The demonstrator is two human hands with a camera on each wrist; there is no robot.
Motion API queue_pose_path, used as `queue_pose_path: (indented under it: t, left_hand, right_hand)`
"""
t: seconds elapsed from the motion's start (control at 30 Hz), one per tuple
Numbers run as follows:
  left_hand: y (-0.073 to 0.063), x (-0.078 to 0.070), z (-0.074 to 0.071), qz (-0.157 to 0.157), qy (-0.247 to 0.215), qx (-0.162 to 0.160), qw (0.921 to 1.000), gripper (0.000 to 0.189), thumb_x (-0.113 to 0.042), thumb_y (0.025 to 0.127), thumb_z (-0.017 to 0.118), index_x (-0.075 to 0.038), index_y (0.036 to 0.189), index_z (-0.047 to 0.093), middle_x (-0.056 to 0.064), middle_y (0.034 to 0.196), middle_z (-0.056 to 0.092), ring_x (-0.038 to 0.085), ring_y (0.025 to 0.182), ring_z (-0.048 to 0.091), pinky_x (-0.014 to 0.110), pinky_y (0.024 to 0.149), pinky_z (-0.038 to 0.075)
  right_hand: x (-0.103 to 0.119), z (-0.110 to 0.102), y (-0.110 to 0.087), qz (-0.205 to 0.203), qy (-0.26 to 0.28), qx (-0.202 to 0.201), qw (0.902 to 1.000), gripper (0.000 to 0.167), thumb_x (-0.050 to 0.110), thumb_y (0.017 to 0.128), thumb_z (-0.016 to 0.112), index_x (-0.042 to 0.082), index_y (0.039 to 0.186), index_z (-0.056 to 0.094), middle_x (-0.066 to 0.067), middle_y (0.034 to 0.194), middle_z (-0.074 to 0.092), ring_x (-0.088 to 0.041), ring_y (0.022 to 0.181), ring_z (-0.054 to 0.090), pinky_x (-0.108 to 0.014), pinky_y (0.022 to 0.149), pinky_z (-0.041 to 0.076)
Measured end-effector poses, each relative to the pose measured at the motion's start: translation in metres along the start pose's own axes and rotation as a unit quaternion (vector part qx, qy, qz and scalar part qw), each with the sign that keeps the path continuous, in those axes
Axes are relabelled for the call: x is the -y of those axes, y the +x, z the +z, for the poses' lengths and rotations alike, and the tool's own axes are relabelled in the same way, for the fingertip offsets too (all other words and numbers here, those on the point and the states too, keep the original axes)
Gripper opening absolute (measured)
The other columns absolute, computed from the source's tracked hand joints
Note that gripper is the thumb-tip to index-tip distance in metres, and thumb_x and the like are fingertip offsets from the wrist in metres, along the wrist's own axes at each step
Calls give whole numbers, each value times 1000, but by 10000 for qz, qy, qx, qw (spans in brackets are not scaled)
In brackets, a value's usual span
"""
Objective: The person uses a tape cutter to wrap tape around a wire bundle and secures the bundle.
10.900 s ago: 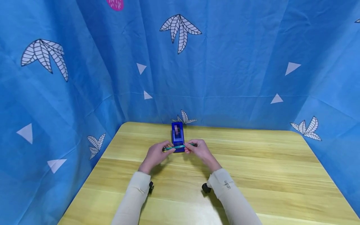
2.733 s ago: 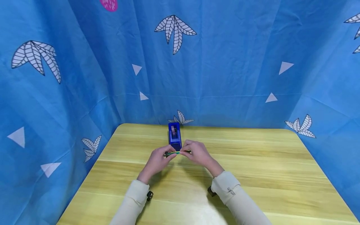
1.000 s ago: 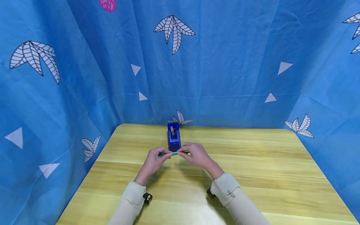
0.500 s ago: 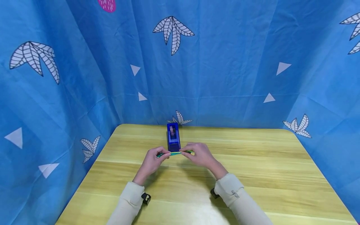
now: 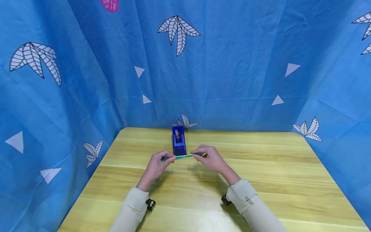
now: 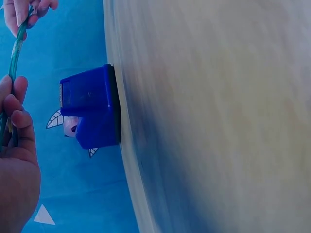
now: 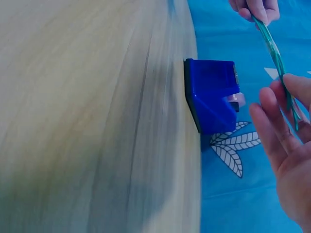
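Observation:
A thin bundle of green and yellow wires (image 5: 183,156) is stretched between both hands, low in front of the tape dispenser (image 5: 179,149). My left hand (image 5: 155,167) pinches one end between thumb and fingers. Toward the other end, my right hand (image 5: 214,158) grips the bundle the same way. In the left wrist view a shiny, clear-looking stretch shows midway along the wires (image 6: 16,51). The right wrist view has the green strands (image 7: 276,56) running past the thumb, their tail lying across the palm side.
The blue dispenser, with a pinkish tape roll (image 5: 177,134) in it, stands near the back of the wooden table (image 5: 261,167). A blue patterned curtain (image 5: 237,64) hangs behind and along the sides. Dark wrist cameras sit under both sleeves.
My right hand has shifted right and slightly up, so a longer stretch of wires shows between the hands. Earliest on, both hands were over the dispenser's front; now they are nearer me.

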State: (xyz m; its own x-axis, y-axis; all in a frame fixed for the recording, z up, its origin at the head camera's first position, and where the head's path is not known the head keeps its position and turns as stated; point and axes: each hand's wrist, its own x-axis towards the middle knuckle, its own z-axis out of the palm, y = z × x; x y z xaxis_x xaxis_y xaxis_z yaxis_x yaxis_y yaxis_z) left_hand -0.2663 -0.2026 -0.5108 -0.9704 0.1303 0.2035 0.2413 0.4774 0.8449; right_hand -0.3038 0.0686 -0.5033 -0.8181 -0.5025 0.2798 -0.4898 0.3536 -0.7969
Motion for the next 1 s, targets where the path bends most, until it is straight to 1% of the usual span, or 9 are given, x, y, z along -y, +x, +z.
queue_pose_path:
  t: [0.1,0.17,0.27,0.37,0.5,0.6,0.7,0.9,1.0]
  left_hand:
    - [0,-1,0,8,-9,5,10000,6,-17,99,71,-14,97,76,1,91,76,26,89,71,24,66,52]
    - [0,-1,0,12,-26,12,10000,6,-16,99,71,-13,98,76,2,91,76,29,90,72,24,66,52]
    - [-1,-2,1,22,-64,17,10000,5,-14,98,71,-13,98,77,2,90,76,31,90,72,23,65,51]
    - [-1,-4,2,80,-128,15,9999,5,-12,98,71,-11,97,77,3,89,76,32,89,72,23,64,51]
    - [-1,-6,3,149,-236,32,9996,6,-10,98,71,-10,97,77,4,89,76,33,88,72,22,64,50]
    - [-1,-7,4,146,-272,39,9995,6,-10,98,70,-10,97,77,5,89,76,33,88,72,22,64,50]
    - [-1,-6,4,157,-252,39,9996,6,-10,98,71,-11,97,77,4,89,76,33,88,72,22,64,50]
    - [-1,-5,5,304,-210,29,9993,5,-10,98,72,-10,97,77,6,88,76,33,85,71,21,60,46]
    - [-1,-5,5,321,-187,48,9993,5,-11,98,72,-10,97,77,7,89,77,32,85,71,21,60,45]
  right_hand:
    - [1,1,0,28,104,-36,9999,22,11,100,69,3,119,76,-8,101,73,-36,82,72,-24,66,60]
    - [2,2,0,69,127,-61,9999,21,11,99,70,2,117,77,-7,100,73,-34,81,72,-24,65,60]
    - [2,5,0,126,170,-100,9997,19,10,98,72,3,115,78,-6,99,72,-27,78,72,-25,65,61]
    - [2,7,1,188,288,-131,9993,19,11,97,73,3,113,78,-7,98,72,-25,77,73,-31,67,63]
    - [2,10,2,280,551,-127,9980,18,11,98,73,2,112,78,-10,99,72,-33,78,74,-43,72,64]
    - [5,10,2,380,712,-122,9967,16,12,98,72,4,111,78,-11,100,72,-37,80,75,-46,74,64]
    - [6,11,1,456,768,-165,9959,13,12,98,73,6,108,79,-11,99,72,-37,80,75,-47,73,64]
    - [7,12,0,492,812,-232,9952,13,11,98,73,6,108,79,-11,99,72,-37,78,75,-48,71,63]
    - [7,12,0,497,795,-241,9953,12,10,98,72,6,107,79,-10,100,71,-36,78,75,-47,71,63]
